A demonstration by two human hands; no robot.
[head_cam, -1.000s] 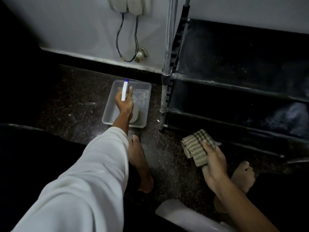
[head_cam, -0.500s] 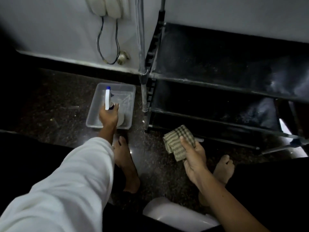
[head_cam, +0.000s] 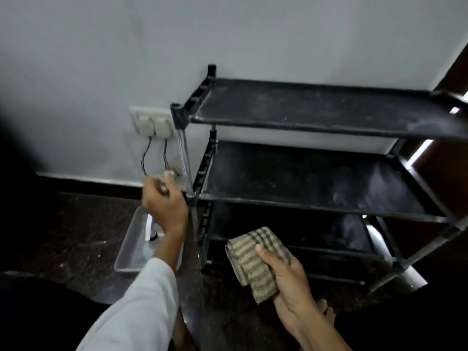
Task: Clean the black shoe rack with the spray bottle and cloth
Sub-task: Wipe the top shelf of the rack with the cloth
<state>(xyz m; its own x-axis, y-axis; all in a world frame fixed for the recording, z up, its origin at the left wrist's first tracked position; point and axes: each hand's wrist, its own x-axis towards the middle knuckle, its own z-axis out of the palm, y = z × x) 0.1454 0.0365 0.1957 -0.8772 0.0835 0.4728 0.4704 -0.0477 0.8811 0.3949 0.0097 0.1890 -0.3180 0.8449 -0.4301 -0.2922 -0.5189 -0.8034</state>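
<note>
1. One clear plastic tray [head_cam: 128, 252] sits on the dark floor at left; the spray bottle [head_cam: 151, 238] stands in it, partly hidden.
2. Left hand [head_cam: 166, 202] hangs above the tray, fingers loosely curled, holding nothing.
3. Right hand [head_cam: 288, 282] clasps the folded striped cloth [head_cam: 255, 262].
4. Black shoe rack [head_cam: 316, 173] stands against the wall, shelves dusty.

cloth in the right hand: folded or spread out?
Folded. The striped cloth sits bunched in layers in the right hand, with a doubled edge at its upper left; no part hangs open.
</note>
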